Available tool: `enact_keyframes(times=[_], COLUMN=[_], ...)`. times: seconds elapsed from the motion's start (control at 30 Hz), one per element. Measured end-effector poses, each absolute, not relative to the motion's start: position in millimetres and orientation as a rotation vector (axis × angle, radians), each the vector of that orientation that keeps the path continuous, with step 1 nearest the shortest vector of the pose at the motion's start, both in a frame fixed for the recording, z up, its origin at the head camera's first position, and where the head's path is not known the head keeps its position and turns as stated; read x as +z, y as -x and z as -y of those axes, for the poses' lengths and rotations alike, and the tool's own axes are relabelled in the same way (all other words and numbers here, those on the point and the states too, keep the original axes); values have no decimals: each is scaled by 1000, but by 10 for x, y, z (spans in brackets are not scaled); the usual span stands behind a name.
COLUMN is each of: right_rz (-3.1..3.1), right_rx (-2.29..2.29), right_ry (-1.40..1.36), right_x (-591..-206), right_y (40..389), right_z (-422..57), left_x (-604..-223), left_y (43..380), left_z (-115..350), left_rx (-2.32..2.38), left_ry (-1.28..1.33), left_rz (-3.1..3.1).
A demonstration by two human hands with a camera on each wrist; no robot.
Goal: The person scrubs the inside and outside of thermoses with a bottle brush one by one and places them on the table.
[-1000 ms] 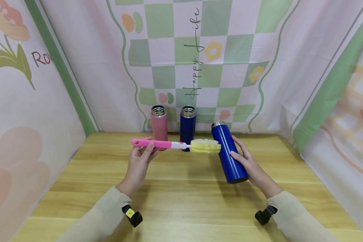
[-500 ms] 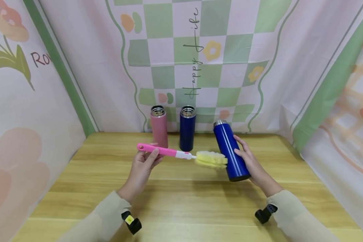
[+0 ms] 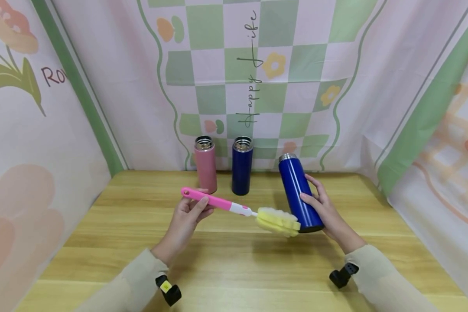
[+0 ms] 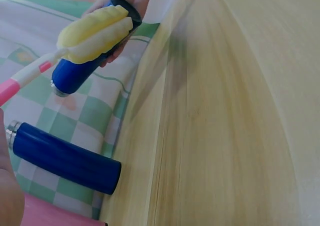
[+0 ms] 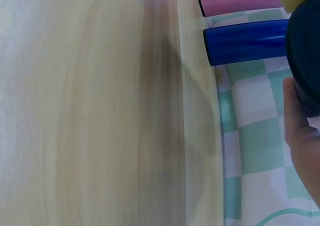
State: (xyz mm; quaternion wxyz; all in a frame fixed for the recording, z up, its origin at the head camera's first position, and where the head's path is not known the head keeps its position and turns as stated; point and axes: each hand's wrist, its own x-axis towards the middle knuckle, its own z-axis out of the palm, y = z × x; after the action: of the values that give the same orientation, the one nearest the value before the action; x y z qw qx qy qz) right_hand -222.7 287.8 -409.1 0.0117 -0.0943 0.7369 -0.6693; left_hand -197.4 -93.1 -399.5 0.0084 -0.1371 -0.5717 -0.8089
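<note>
My left hand pinches the pink handle of a bottle brush between thumb and fingers. The yellow-and-white sponge head slants down to the right and overlaps the lower side of a blue thermos bottle in the head view. My right hand grips that bottle from its right side, holding it tilted with the steel mouth up and to the left. In the right wrist view the dark round base of the bottle faces the camera, and most of the hand is out of frame.
A pink bottle and a dark blue bottle stand upright without lids at the back of the wooden table. Behind them hangs a checkered curtain. Black wrist cameras are strapped over both sleeves.
The brush has swung from level to slanting, its sponge head moving down and right toward the bottle's base. The right hand has brought the blue bottle slightly more upright and to the right.
</note>
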Motion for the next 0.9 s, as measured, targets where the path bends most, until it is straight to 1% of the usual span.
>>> enact_keyframes(times=[0.47,0.63,0.9], right_rz=[-2139,-2197,-2264], right_rx=[-2130,-2074,-1986], right_ry=[296,282,277], right_x=[-4093,-4065,-4059], right_y=[2186,2175,2161], right_z=[-2897,-2868,-2852], left_x=[-3974,-3929,-3908], left_y=[2014,2031,2082], left_z=[913,915,949], left_rx=[-2528,-2518,-2498], left_ry=[392,354,362], left_rz=[1755,1737,1685])
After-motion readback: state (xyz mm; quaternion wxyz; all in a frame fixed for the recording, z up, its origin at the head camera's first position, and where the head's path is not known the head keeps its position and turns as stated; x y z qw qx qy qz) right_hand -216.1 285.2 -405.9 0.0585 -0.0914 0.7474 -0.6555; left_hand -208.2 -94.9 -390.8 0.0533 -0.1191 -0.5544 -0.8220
